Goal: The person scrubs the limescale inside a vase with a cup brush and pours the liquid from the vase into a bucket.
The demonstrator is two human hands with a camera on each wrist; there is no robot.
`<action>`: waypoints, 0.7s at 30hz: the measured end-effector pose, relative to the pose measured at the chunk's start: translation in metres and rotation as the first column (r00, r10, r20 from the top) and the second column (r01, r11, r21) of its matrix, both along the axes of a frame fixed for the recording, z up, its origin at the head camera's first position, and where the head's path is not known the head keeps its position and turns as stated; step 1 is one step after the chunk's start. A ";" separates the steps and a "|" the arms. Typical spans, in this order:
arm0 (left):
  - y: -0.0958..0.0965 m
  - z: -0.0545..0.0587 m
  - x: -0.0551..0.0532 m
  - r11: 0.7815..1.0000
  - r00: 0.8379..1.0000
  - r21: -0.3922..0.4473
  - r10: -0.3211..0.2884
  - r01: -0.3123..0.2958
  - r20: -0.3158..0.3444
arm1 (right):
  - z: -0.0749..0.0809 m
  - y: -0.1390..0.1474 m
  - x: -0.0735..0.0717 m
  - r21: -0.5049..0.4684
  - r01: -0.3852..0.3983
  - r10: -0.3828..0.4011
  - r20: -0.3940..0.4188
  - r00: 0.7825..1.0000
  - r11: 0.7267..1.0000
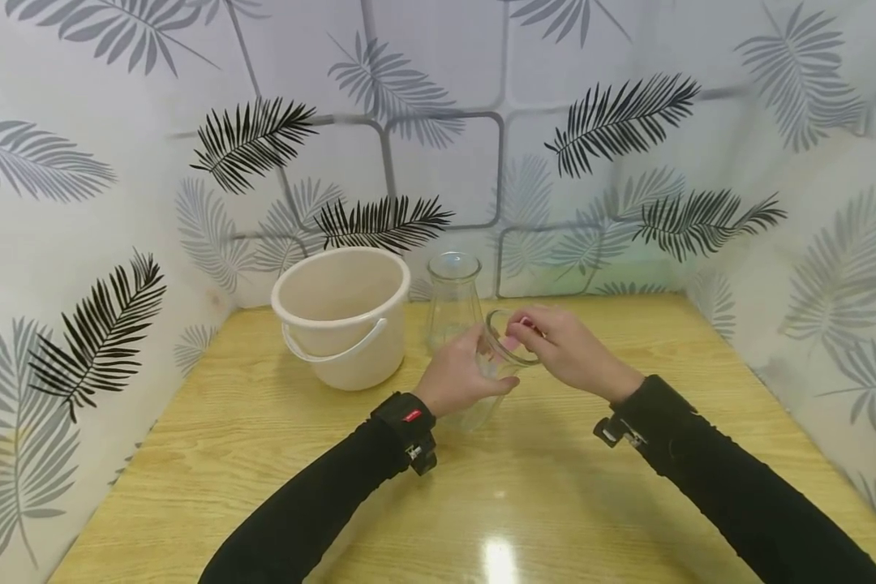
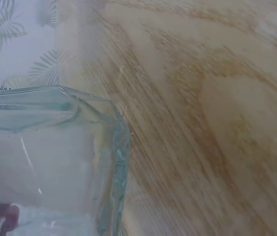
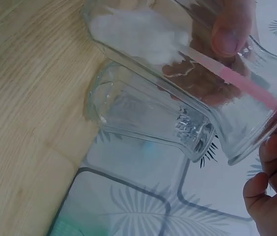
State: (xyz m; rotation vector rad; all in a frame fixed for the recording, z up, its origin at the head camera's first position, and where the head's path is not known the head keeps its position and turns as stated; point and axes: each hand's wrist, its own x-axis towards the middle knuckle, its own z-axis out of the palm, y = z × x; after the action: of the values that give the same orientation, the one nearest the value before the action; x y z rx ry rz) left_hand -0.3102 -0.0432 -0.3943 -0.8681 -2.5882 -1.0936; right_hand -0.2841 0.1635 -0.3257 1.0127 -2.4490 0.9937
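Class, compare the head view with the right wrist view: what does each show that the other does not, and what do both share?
Only the head view: the cream plastic bucket and the person's black sleeves.

Only the right wrist view: the blurred white brush-like head inside the tilted clear glass vase, on the slim pink stick.

Both: that vase in the left hand, the stick and right hand at its mouth, the upright clear glass vase standing beyond, the yellow wood-grain table and the leaf-patterned white backdrop.
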 end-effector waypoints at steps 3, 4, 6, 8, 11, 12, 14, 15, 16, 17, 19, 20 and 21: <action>-0.001 0.000 -0.001 1.000 1.000 0.002 -0.006 0.006 -0.006 | 0.002 0.002 0.001 -0.030 0.003 0.000 0.080 0.997 1.000; -0.001 -0.001 -0.002 1.000 1.000 0.005 -0.007 0.007 -0.006 | 0.002 0.002 0.002 -0.046 0.000 0.005 0.107 0.994 0.999; -0.002 -0.001 -0.002 1.000 1.000 0.005 -0.009 0.009 -0.004 | 0.002 0.004 0.003 -0.081 -0.006 0.018 0.151 0.988 0.997; -0.001 -0.002 -0.002 1.000 1.000 0.007 -0.008 0.008 0.006 | 0.003 0.005 0.005 -0.127 -0.007 0.031 0.193 0.981 0.992; -0.001 -0.002 -0.002 1.000 1.000 -0.001 -0.010 0.011 0.005 | 0.005 0.007 0.008 -0.212 0.002 0.051 0.248 0.967 0.977; 0.000 -0.002 -0.002 1.000 1.000 -0.005 -0.012 0.012 0.000 | 0.007 0.008 0.009 -0.240 0.009 0.057 0.263 0.963 0.971; 0.001 -0.001 -0.002 1.000 1.000 -0.018 -0.018 0.017 -0.018 | 0.009 0.008 0.010 -0.279 0.020 0.060 0.274 0.960 0.960; 0.001 0.000 -0.002 1.000 0.999 -0.024 -0.020 0.019 -0.029 | 0.010 0.008 0.010 -0.293 0.025 0.060 0.276 0.959 0.956; 0.001 0.000 -0.002 0.999 0.999 -0.029 -0.021 0.020 -0.037 | 0.012 0.008 0.010 -0.303 0.032 0.056 0.275 0.960 0.952; 0.001 0.000 -0.001 0.999 0.999 -0.031 -0.021 0.020 -0.042 | 0.013 0.008 0.010 -0.312 0.038 0.051 0.271 0.961 0.949; 0.002 0.001 0.000 0.999 0.999 -0.028 -0.019 0.018 -0.042 | 0.014 0.009 0.010 -0.333 0.051 0.041 0.263 0.964 0.942; 0.002 0.002 0.000 1.000 0.999 -0.024 -0.018 0.017 -0.037 | 0.015 0.009 0.009 -0.349 0.058 0.037 0.258 0.965 0.935; 0.002 0.002 0.000 1.000 0.999 -0.018 -0.016 0.016 -0.029 | 0.017 0.010 0.009 -0.369 0.066 0.032 0.254 0.967 0.927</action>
State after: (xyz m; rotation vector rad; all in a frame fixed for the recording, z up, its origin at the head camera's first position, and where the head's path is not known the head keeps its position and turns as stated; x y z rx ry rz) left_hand -0.3099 -0.0414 -0.3922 -0.9037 -2.5750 -1.0562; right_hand -0.2752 0.1738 -0.3089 0.7704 -2.3170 1.5999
